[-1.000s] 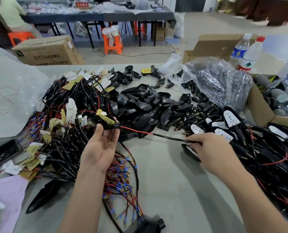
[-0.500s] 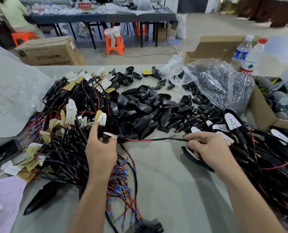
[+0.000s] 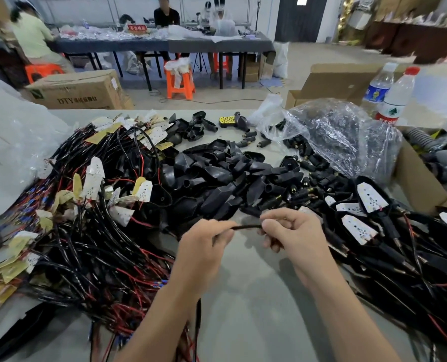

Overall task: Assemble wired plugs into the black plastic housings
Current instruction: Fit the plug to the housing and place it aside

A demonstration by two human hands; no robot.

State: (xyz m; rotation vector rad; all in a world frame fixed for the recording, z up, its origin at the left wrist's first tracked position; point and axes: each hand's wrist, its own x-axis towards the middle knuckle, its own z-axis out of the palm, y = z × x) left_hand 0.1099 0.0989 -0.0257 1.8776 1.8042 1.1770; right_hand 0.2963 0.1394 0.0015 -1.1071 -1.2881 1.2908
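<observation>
Seen from above, two bare hands meet over the middle of a grey desk [image 3: 256,317]. The left hand [image 3: 204,248] and the right hand [image 3: 294,235] both have their fingers curled, pinching the same thin black wire [image 3: 246,226]. A short stretch of it runs level between them, and its ends are hidden inside the fingers. Whether a plug sits on either end cannot be told.

Just beyond the hands, touching neither, lies a heap of loose black plastic housings [image 3: 217,176]. Left of the left hand sprawls a tangle of black and red wired plugs [image 3: 91,246] with white and yellow tags. Right of the right hand lie fitted housings [image 3: 371,202], each carrying a white dotted plate and trailing leads. Farther back on the right, a crumpled clear plastic bag [image 3: 342,137] holds small black parts, near two water bottles [image 3: 397,97].
</observation>
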